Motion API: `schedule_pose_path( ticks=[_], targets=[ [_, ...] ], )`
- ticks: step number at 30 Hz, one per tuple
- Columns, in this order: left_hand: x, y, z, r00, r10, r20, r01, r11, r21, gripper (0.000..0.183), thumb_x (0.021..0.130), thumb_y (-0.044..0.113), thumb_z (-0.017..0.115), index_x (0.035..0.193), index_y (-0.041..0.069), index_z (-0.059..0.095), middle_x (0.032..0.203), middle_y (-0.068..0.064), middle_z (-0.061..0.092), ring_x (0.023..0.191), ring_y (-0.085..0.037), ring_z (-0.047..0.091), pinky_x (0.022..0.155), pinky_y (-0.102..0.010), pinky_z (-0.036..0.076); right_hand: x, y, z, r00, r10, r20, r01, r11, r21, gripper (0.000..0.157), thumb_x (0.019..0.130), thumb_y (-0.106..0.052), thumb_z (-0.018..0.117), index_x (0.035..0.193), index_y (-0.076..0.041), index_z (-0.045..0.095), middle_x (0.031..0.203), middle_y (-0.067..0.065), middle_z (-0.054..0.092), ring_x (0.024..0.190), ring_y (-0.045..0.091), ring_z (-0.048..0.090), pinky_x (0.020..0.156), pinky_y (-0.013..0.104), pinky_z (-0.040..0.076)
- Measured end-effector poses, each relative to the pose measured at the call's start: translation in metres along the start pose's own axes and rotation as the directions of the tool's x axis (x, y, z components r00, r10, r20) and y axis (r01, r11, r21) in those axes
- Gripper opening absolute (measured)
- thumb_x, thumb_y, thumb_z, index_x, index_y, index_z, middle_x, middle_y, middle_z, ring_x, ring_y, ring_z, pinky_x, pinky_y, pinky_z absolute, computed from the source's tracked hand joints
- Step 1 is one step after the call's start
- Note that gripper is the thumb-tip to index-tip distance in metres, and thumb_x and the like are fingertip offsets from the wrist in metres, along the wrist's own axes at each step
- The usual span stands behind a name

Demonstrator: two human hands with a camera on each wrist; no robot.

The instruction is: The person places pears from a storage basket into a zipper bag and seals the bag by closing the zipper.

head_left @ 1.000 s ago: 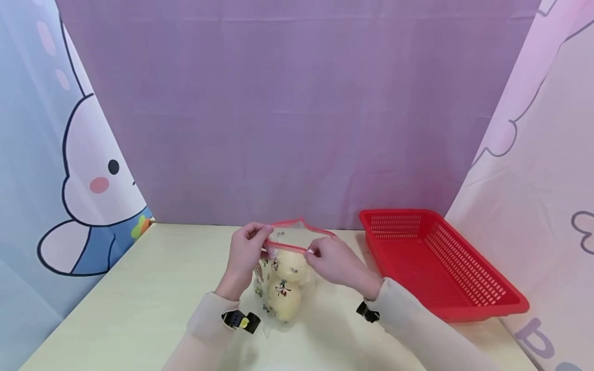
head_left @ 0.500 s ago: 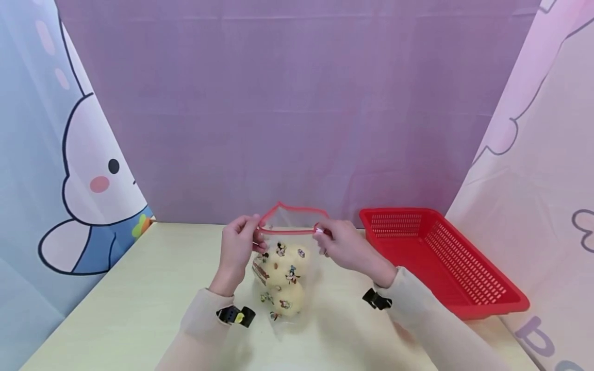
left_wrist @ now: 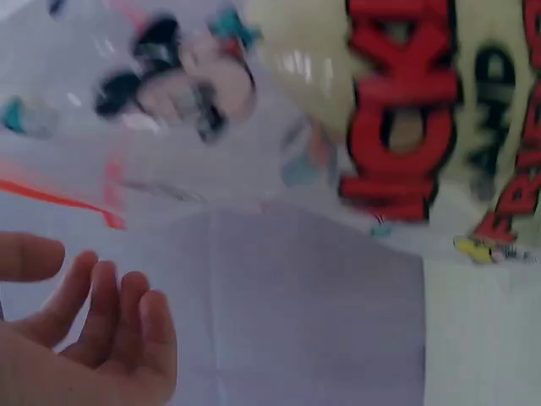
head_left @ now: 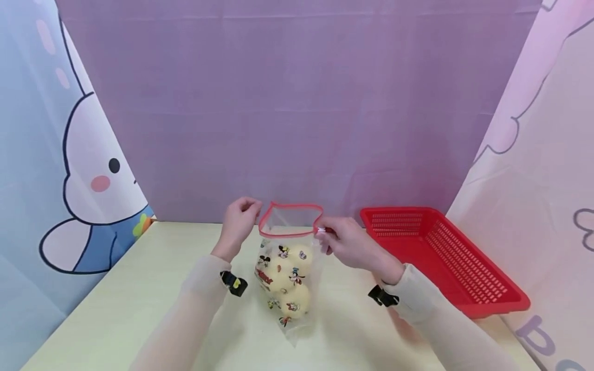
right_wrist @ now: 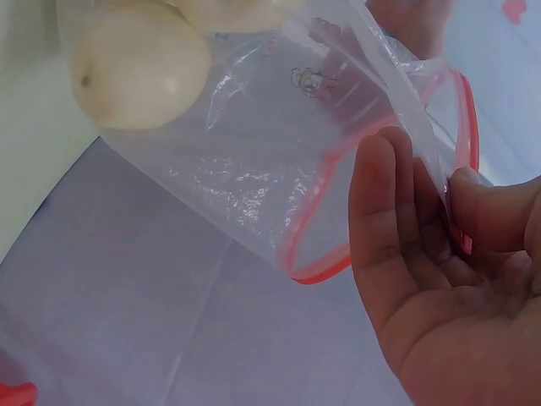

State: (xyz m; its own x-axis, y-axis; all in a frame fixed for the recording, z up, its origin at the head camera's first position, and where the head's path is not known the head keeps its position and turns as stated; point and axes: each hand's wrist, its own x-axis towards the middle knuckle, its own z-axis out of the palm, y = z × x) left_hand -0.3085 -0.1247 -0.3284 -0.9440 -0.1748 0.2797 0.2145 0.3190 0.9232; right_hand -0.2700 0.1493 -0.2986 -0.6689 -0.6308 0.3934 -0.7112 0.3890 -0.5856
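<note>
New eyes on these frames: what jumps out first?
Probably the red basket, at the right of the pale table in the head view. Next, the clear printed bag, front and centre, its red-edged mouth open and pale round things inside; the right hand grips its edge, the left hand sits just beside it. The big cartoon character at far left also stands out.

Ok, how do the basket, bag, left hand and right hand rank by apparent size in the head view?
Largest to smallest:
1. Basket
2. Bag
3. Left hand and right hand: too alike to rank
</note>
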Motion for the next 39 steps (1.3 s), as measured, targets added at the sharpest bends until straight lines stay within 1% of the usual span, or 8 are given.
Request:
schedule_pose_path(
  ticks=[2,4,8,13,20,27,33,39],
  targets=[
    [0.008,-0.003,0.000,0.995,-0.005,0.097,0.003,1.000,0.020,0.031,0.106,0.024,0.054,0.130,0.006,0.064,0.127,-0.014,0.063,0.118,-0.030,0.059,0.098,-0.046,0.049,0.000,0.000,0.000,1.000,0.000,0.004,-0.001,1.000,0.005,0.006,0.099,0.000,0.063,0.094,-0.004,0.062,0.079,0.004,0.063,0.067,0.011,0.065,0.068,0.031,0.060],
    [0.014,-0.004,0.001,0.979,-0.012,0.204,0.013,1.000,-0.003,0.036,0.108,0.022,0.051,0.140,0.007,0.058,0.137,-0.014,0.059,0.127,-0.030,0.055,0.107,-0.049,0.044,0.000,0.002,-0.001,1.000,0.010,0.007,-0.010,1.000,0.008,0.006,0.099,-0.001,0.063,0.094,-0.004,0.062,0.079,0.003,0.063,0.067,0.010,0.065,0.068,0.030,0.060],
    [0.018,-0.002,0.005,0.942,-0.006,0.335,0.039,0.995,-0.091,0.038,0.108,0.018,0.049,0.143,0.005,0.053,0.137,-0.019,0.059,0.127,-0.031,0.057,0.109,-0.049,0.045,-0.002,0.007,-0.004,0.999,0.045,0.010,-0.045,0.999,0.024,0.004,0.100,-0.004,0.063,0.096,-0.003,0.063,0.079,0.002,0.064,0.067,0.013,0.066,0.068,0.031,0.060],
    [0.012,0.002,0.009,0.955,0.037,0.294,0.001,0.992,-0.128,0.028,0.106,0.014,0.055,0.129,0.000,0.062,0.123,-0.019,0.065,0.107,-0.024,0.066,0.095,-0.039,0.056,-0.003,0.016,-0.011,0.984,0.173,-0.039,-0.169,0.982,0.087,0.005,0.100,-0.007,0.065,0.100,-0.002,0.065,0.081,0.006,0.066,0.070,0.019,0.068,0.071,0.039,0.062],
    [0.002,0.003,0.003,0.975,0.062,0.214,-0.023,0.983,-0.183,0.022,0.105,0.013,0.058,0.119,-0.002,0.064,0.104,-0.012,0.067,0.090,-0.021,0.066,0.081,-0.036,0.061,-0.004,0.035,-0.020,0.915,0.384,-0.124,-0.349,0.907,0.235,0.015,0.097,-0.011,0.070,0.107,-0.001,0.068,0.092,0.014,0.070,0.077,0.024,0.071,0.076,0.037,0.062],
    [-0.007,0.001,-0.009,0.978,0.121,0.171,-0.083,0.974,-0.212,0.021,0.105,0.013,0.059,0.117,-0.003,0.062,0.100,-0.016,0.066,0.087,-0.021,0.067,0.078,-0.037,0.062,-0.004,0.042,-0.028,0.886,0.408,-0.220,-0.371,0.909,0.192,0.016,0.097,-0.010,0.070,0.111,-0.002,0.070,0.091,0.013,0.070,0.079,0.024,0.070,0.076,0.035,0.062],
    [-0.019,-0.003,-0.024,0.974,0.140,0.179,-0.100,0.972,-0.214,0.020,0.104,0.008,0.058,0.117,-0.007,0.059,0.099,-0.016,0.065,0.087,-0.019,0.067,0.080,-0.038,0.062,-0.007,0.054,-0.033,0.847,0.430,-0.313,-0.390,0.902,0.184,0.019,0.098,-0.009,0.069,0.114,0.000,0.071,0.099,0.015,0.070,0.081,0.025,0.069,0.072,0.031,0.061],
    [-0.026,-0.006,-0.040,0.969,0.131,0.210,-0.097,0.981,-0.168,0.022,0.105,0.013,0.059,0.118,-0.005,0.059,0.101,-0.015,0.064,0.088,-0.021,0.068,0.083,-0.036,0.061,-0.016,0.062,-0.039,0.820,0.466,-0.332,-0.418,0.884,0.208,0.020,0.098,-0.009,0.068,0.115,0.003,0.069,0.101,0.018,0.068,0.085,0.032,0.069,0.071,0.028,0.061]
  ],
)
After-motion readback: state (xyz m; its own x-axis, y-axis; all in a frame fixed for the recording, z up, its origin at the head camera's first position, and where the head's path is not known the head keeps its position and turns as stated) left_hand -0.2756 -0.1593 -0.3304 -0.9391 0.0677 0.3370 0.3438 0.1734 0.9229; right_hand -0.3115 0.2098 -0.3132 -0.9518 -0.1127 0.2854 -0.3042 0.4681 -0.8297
